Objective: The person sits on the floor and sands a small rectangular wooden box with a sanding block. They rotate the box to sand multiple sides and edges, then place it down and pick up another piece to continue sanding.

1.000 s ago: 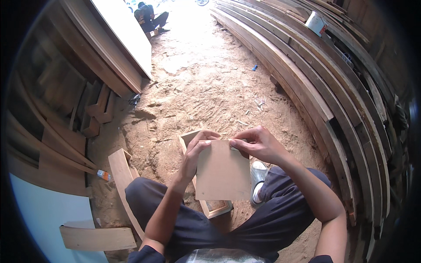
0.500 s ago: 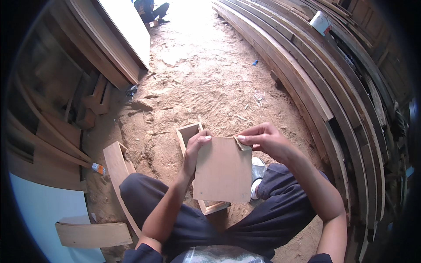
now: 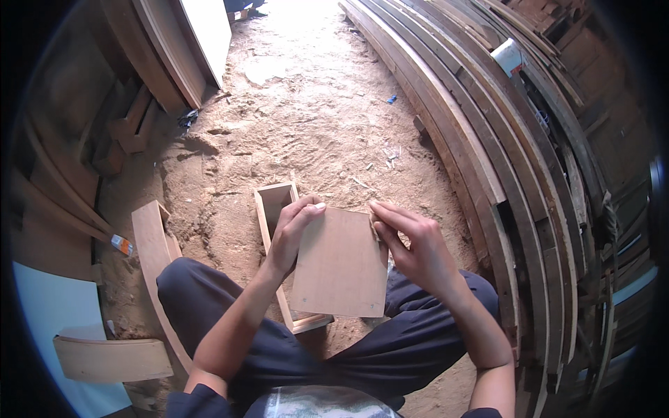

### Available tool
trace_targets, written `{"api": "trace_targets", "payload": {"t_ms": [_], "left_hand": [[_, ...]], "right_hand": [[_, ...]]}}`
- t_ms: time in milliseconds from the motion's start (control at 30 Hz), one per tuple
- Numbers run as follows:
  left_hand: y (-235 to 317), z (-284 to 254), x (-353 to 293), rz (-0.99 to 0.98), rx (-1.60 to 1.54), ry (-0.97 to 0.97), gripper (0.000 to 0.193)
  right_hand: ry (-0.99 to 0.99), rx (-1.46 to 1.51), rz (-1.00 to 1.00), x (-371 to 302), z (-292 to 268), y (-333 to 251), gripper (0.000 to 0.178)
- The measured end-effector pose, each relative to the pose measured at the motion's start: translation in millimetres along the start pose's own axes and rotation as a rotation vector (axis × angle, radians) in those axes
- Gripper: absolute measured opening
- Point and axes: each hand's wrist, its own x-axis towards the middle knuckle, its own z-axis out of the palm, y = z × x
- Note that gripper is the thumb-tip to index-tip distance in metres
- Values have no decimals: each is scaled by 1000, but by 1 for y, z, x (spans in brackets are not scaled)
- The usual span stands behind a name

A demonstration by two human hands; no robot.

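My left hand [image 3: 293,233] grips the upper left edge of a flat, pale brown wooden board [image 3: 338,268], thumb on its face. The board is tilted up in front of my lap, with small marks near its lower corners. My right hand [image 3: 411,240] is closed in a pinch at the board's upper right edge, on a small folded tan sheet that looks like sandpaper [image 3: 374,221], mostly hidden by the fingers. Behind the board and my left hand, an open narrow wooden box frame [image 3: 263,212] lies on the ground between my legs.
Long stacked planks [image 3: 460,132] line the right side, with a white container [image 3: 507,57] on top. Sawdust covers the ground [image 3: 300,125]. To my left lie a long wooden piece [image 3: 155,244], a curved wooden piece [image 3: 111,359], a white panel [image 3: 59,299] and a small orange-and-white packet [image 3: 121,244].
My right hand has shifted from the board's top right corner onto its right edge, and the sheet shows less. The board tilts slightly differently. The whole view has swung a little.
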Motion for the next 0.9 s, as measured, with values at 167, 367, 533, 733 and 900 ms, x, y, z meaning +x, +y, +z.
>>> {"api": "trace_targets", "payload": {"t_ms": [167,367,533,733,900], "left_hand": [[7,13,-13,144,97,-129,39],[2,12,-7,105,119,-144,45],[-7,19,-5,100,58,-110,42],[-30,28,-2,185,92,-46,36],[-32,31,-4,219,82,4,49]], "right_hand": [[-15,-382,-103,-10,-5,-3,37],[9,-358,-27,-19,-6,-11,35],[32,-296,41,-23,-3,-13,31],[-36,-329,34,-11,-5,-6,40],[-76,-284,98,-4,-3,-10,51]]}}
